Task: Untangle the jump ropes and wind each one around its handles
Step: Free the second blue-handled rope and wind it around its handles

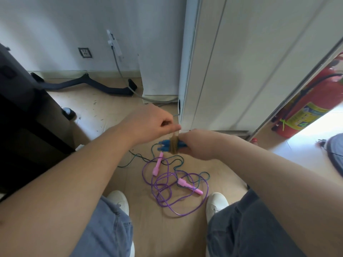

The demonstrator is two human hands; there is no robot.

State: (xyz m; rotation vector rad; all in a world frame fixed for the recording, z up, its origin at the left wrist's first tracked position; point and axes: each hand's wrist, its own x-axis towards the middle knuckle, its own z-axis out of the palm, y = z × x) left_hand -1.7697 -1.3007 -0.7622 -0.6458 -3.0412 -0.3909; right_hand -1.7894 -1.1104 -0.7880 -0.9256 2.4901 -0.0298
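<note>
Nearest me, between my shoes (118, 199), the purple rope (174, 184) lies in loose loops on the floor (167, 234). Its two pink handles (157, 165) are well apart and nothing is wound on them.

Above that pile, my right hand (200, 145) grips the pair of blue handles (167, 145), held side by side with a blurred band of turns around their middle. My left hand (150, 125) is just above them, fingers curled and pinching what looks like the strand being laid on.

The teal rope (141, 157) trails from the handles down to the floor and threads across the purple loops.

I judge I'm partway through winding the first rope. The next turns call for feeding slack from the floor, and I expect the teal line to snag where it crosses the purple one, so it needs drawing free first.
</note>
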